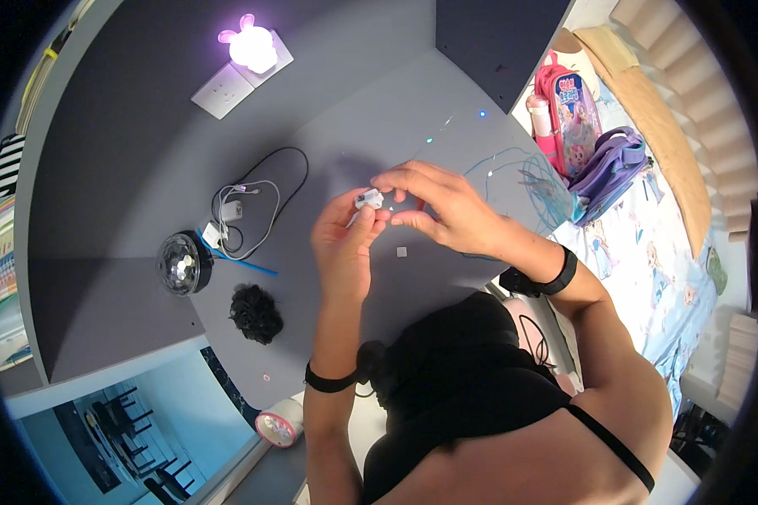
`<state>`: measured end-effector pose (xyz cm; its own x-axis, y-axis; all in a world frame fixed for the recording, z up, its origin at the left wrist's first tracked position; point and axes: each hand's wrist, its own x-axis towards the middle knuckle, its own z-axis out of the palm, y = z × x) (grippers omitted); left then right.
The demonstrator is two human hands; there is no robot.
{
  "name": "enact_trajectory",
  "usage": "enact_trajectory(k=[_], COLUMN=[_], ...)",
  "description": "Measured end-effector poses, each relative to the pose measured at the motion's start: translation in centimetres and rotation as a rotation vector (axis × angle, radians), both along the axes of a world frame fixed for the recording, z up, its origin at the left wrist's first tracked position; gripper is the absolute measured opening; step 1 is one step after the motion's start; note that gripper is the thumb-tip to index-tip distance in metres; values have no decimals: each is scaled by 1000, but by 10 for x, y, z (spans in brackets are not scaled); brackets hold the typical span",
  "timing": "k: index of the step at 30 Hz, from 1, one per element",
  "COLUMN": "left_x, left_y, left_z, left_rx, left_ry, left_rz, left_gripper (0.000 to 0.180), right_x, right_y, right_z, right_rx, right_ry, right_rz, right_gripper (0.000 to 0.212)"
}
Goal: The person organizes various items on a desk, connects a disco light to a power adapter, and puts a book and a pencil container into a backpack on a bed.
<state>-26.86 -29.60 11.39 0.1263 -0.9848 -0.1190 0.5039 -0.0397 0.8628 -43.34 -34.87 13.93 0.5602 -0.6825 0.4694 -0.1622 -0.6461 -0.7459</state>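
Bare arms, black top, a black band on each wrist.

Sleeveless black garment with a thin strap over the right shoulder; snug black wristband on the left, bulkier black one on the right, possibly with a cable.

No packages, signs or screens show; only a pink backpack beside the worktop bears a printed picture panel

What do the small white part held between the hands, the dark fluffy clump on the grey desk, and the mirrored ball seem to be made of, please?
Small white part: probably hard plastic, smooth and evenly pale.
Dark fluffy clump: looks like hair or fibre, matte with a ragged outline.
Mirrored ball: seemingly faceted clear plastic or glass, glinting.
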Motion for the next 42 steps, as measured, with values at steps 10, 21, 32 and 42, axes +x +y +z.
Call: enact_trajectory(k=[10,21,32,42], left_x=[-7,0,0,2], left_y=[3,3,3,5], left_z=[12,1,1,1], left_rx=[16,106,61,231], left_ry=[8,22,175,22], left_rz=[-68,-91,-86,-112], left_gripper=[19,14,17,27], right_x=[-3,0,-6,-4], right_y=[3,4,3,-32], right_z=[-1,-11,-10,-27], right_rx=[117,-18,-36,82], right_ry=[-25,6,14,98], right_rz=[-98,-79,-83,-87], right_gripper=[26,16,26,9])
